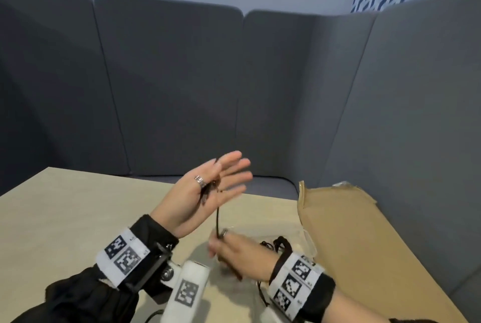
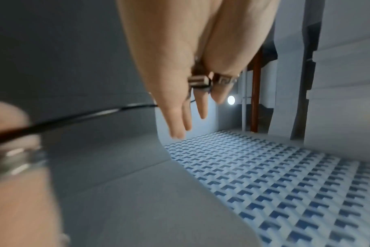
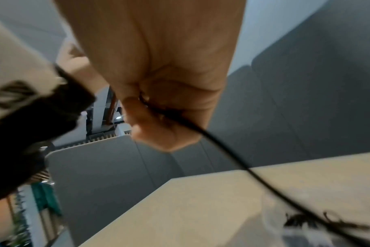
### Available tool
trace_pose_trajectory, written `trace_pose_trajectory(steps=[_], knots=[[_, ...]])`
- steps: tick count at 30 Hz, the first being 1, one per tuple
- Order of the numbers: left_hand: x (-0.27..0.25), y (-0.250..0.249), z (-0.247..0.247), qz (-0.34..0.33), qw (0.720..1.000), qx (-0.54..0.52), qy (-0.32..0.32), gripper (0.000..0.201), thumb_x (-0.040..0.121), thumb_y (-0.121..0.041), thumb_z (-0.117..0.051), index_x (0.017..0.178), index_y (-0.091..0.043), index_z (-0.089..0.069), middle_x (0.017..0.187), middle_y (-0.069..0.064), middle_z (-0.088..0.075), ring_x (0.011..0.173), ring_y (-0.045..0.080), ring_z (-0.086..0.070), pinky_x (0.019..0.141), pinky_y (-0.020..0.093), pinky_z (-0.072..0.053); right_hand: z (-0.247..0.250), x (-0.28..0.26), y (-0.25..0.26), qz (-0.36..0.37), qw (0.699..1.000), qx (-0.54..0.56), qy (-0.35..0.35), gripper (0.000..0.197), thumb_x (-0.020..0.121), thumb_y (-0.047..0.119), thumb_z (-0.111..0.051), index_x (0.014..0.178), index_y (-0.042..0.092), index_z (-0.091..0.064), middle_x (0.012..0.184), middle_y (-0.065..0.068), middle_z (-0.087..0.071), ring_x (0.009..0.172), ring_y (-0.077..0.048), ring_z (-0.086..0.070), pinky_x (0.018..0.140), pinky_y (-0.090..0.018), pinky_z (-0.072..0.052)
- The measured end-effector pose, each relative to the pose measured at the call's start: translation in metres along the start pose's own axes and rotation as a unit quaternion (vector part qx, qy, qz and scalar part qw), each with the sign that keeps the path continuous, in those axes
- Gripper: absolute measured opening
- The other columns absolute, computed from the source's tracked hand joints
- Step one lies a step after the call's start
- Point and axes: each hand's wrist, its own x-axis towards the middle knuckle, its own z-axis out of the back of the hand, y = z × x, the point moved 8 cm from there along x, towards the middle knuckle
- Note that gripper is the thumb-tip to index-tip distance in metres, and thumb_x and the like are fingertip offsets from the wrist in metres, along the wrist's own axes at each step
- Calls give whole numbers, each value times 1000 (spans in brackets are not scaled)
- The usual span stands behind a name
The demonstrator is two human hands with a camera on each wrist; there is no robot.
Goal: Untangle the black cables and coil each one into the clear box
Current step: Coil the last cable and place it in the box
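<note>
Beige table (image 1: 78,218) | grey booth panels (image 1: 169,75) | left hand (image 1: 205,192) flat | right hand (image 1: 234,252) pinching black cable (image 1: 217,221)

Nothing readable is showing: the white wristbands (image 1: 122,255) are carrying only black square code patterns, and the tiny print beside them is blurring out.

The worktop (image 1: 78,218) is a pale, wood-toned surface with a rounded far corner, set in front of grey upholstered seating. On its right side lies a flattened piece of brown cardboard (image 1: 351,231), reaching to the far edge. Just left of the cardboard sits the clear box (image 1: 307,242), its walls faint against the surface, with black cable (image 1: 268,244) inside it. More black cable (image 1: 153,318) lies on the worktop at the near edge.
</note>
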Motion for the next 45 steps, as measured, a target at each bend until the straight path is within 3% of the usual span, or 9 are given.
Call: trace_pose_trajectory(steps=[3,7,12,16,21,27,31,39,45], knots=[[6,-7,24,-116,941,312,-55,30,99,-18,-36,123,-24,-54,128,-10,-58,120,1,-52,104,19,-39,-30,-18,-1,3,994,-66,85,15,100,31,-37,100,18,-45,66,3,-48,50,-2,-48,56,-25,-44],[-3,47,67,53,762,645,34,26,101,-27,-32,103,-17,-56,95,-1,-64,75,14,-64,70,24,-50,11,-35,-24,-3,989,-141,-35,17,96,33,-46,100,23,-58,98,-2,-69,90,-15,-64,86,-33,-49],[-48,117,33,279,897,283,195,49,99,-41,-26,88,-12,-64,45,-1,-54,25,4,-32,33,18,-24,93,-61,-51,-2,945,-128,-303,13,91,40,-53,85,38,-64,88,16,-70,84,-3,-62,80,-35,-50],[-27,98,-3,215,968,-5,131,55,90,-50,-47,110,-1,-64,64,6,-66,33,4,-44,34,14,-31,44,-42,-67,-13,981,-88,-171,21,95,34,-41,108,37,-57,93,10,-67,84,-7,-61,84,-35,-51],[14,54,38,-30,994,64,-84,36,91,-14,-47,126,-12,-53,127,3,-62,119,13,-57,99,28,-46,-42,-46,-75,-65,992,3,112,13,97,30,-45,106,27,-54,76,11,-56,65,3,-54,65,-18,-45],[6,90,71,57,682,726,72,58,90,-59,-21,126,-22,-47,127,-2,-56,98,10,-60,96,29,-43,24,-60,-81,-57,997,-45,-33,15,96,23,-50,84,26,-59,81,16,-55,70,6,-50,66,-11,-41],[-7,103,98,155,609,768,121,96,56,-95,-13,90,-19,-61,62,-6,-55,61,12,-56,65,28,-45,95,-88,-99,-130,981,-126,-76,14,93,28,-55,79,29,-55,56,18,-55,52,5,-48,55,-15,-35],[-16,95,12,223,925,214,220,34,93,-34,-45,101,-12,-71,54,0,-64,34,7,-45,50,20,-37,137,-83,-102,-150,942,-175,-243,16,99,36,-38,91,34,-52,86,12,-61,80,-9,-58,72,-28,-48],[23,59,-6,52,997,-30,38,35,94,-21,-43,125,-10,-54,122,11,-64,114,26,-61,101,44,-45,23,-41,-85,-77,979,-189,-3,28,99,43,-34,122,38,-50,125,0,-61,114,-18,-57,98,-38,-45]])
